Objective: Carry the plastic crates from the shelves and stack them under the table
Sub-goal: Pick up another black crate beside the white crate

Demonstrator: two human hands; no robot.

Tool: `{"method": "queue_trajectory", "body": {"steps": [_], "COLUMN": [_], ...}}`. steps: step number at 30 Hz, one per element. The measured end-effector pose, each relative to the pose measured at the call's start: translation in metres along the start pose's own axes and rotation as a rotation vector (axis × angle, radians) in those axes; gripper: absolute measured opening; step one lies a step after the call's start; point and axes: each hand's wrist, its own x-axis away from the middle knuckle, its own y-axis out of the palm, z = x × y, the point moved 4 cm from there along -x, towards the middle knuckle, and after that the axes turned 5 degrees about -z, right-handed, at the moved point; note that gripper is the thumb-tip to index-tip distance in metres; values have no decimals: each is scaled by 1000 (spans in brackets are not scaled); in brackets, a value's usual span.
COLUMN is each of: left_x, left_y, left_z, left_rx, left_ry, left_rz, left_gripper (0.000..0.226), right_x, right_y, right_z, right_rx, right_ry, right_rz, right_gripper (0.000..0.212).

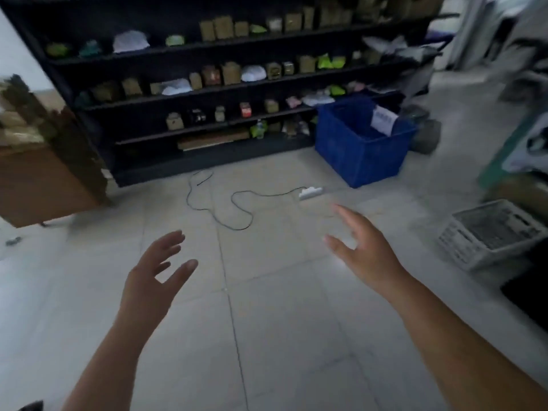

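A large blue plastic crate [360, 146] stands on the floor against the right end of the black shelves [207, 93], with a white paper sheet inside it. A white slatted plastic crate [486, 235] sits on the floor at the right edge. My left hand [154, 280] and my right hand [364, 250] are both held out over the tiled floor, fingers spread, holding nothing. Both hands are well short of either crate.
A white power strip [310, 192] with a black cable [219, 209] snaking from it lies on the floor between me and the shelves. A brown wooden cabinet [38, 185] stands at the left. Dark furniture and clutter fill the right side.
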Motion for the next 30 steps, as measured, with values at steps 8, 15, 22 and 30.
{"method": "queue_trajectory", "body": {"steps": [8,15,22,30], "left_x": [-87,-191,-266,-264], "left_y": [224,393,583,774], "left_z": [94,151,237,338], "left_rx": [109,172,231,206], "left_ry": [109,211,378,449], "left_rz": [-379,-644,-965,-1175], "left_gripper": [46,43,44,42], "right_x": [79,108,149,218], "right_y": [-176,-268,-353,-426], "right_z": [156,249,309,385], "right_rx": [-67,-14,68,39], "right_ry": [333,560,804,1002], "right_rz": [359,629,983,1211], "right_gripper": [62,61,50,54]}}
